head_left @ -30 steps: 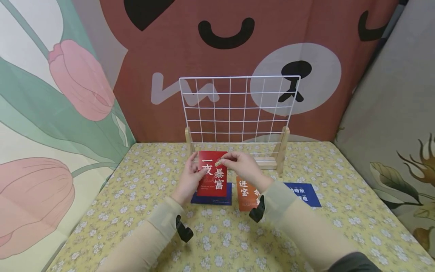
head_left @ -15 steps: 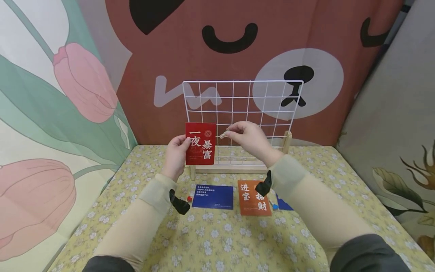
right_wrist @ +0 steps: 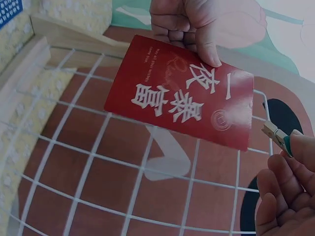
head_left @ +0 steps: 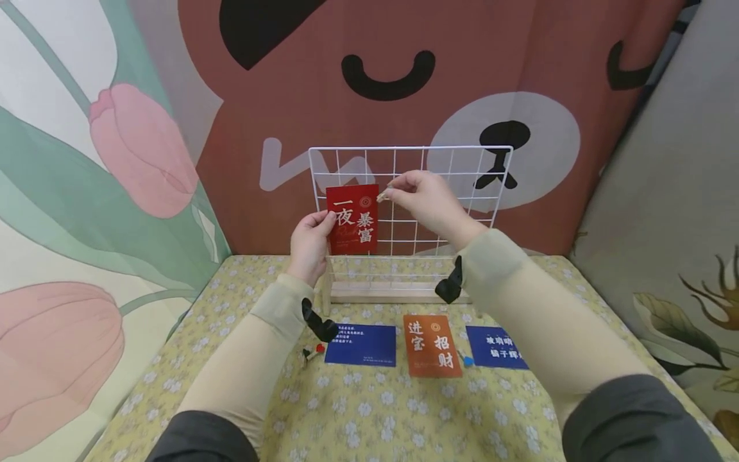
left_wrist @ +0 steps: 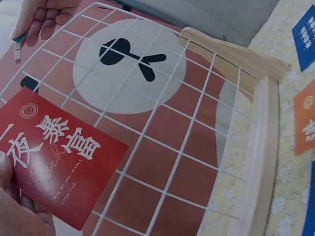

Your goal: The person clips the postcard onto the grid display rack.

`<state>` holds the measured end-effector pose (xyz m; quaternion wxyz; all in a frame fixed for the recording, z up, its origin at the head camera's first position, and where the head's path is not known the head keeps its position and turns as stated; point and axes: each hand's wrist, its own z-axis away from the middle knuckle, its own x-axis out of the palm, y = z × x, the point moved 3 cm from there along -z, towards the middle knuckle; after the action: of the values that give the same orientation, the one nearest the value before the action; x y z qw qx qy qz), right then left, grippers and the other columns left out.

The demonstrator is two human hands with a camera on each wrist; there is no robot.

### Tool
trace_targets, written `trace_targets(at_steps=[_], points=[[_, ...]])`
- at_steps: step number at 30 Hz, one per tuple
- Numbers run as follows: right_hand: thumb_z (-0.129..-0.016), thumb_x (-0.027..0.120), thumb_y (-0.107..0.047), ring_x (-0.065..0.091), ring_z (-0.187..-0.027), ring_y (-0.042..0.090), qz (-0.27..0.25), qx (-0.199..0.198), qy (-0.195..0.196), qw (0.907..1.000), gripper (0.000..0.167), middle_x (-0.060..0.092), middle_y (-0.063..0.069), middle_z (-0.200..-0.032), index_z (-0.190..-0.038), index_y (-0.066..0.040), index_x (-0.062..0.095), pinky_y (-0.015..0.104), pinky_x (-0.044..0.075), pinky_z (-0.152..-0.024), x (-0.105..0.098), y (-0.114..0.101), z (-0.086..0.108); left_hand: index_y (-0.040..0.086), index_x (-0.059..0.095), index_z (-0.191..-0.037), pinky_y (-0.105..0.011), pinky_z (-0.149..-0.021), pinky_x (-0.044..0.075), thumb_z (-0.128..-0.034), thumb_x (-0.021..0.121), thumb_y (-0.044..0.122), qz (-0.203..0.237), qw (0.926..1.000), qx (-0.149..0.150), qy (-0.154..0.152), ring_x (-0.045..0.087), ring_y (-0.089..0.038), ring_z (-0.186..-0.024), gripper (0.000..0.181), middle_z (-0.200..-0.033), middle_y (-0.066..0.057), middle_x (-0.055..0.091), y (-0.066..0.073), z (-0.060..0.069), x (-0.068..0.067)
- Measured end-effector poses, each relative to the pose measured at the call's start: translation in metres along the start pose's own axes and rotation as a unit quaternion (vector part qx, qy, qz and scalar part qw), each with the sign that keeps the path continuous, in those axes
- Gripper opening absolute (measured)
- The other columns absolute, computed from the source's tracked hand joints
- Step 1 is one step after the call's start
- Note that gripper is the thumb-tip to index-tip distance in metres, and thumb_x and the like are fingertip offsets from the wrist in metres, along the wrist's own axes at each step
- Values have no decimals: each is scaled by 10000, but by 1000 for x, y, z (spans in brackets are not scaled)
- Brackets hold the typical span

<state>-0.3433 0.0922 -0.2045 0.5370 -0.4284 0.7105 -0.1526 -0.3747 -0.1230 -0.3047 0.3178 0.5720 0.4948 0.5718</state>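
Red card (head_left: 353, 234): before wire grid (head_left: 395, 221)
Left hand (head_left: 310, 244): raised — pinches card's nine o'clock
Right hand (head_left: 430, 202): raised — pinches clothespin (right_wrist: 276, 135) at card's two o'clock

The left hand (head_left: 310, 244) holds the upright card (head_left: 353, 221) before the left part of the grid (head_left: 416, 221), and the right hand (head_left: 427, 200) holds the clip (head_left: 382, 195) just beside that card's right edge, apart from it. On the table (head_left: 375, 417), before the grid's base (head_left: 398, 294), the first flat card (head_left: 364, 346) lies below and right of the left hand, the middle flat card (head_left: 428, 369) below the right hand, and the last flat card (head_left: 491, 355) farther right, partly behind the right forearm (head_left: 519, 301). Small items (head_left: 319, 349) lie beside the left forearm (head_left: 254, 359), and the backdrop (head_left: 277, 83) rises behind both hands.
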Motion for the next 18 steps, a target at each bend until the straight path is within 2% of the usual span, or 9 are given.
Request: trace_targets(at_steps=[4,9,18], points=[[-944,630,-294,511,-862,203,94,-48,148,9998,216,636,8,-1020,-1078,-137,694,342,439,-716,-8,-5,-12,71,628,-998,-310,-776,508,-935,643,173,135,9999,-1,72,583,-161,-917,121,-1016,-60,598,4,-7,7],[-952,615,-306,505,-905,190,273,-92,290,9992,231,620,1,-1061,-1102,-148,693,327,448,-747,-14,-13,-24,84,624,-1018,-336,-762,506,-947,620,196,360,9992,-92,115,578,-171,-917,133,-1030,-60,593,3,-11,11],[-955,600,-347,546,-967,144,261,-70,271,9993,257,627,-23,-1090,-1125,-172,684,297,500,-825,-14,-25,-34,100,623,-981,-328,-741,511,-944,628,192,475,9986,-41,224,583,-166,-910,99,-1020,-56,598,-1,-13,17]])
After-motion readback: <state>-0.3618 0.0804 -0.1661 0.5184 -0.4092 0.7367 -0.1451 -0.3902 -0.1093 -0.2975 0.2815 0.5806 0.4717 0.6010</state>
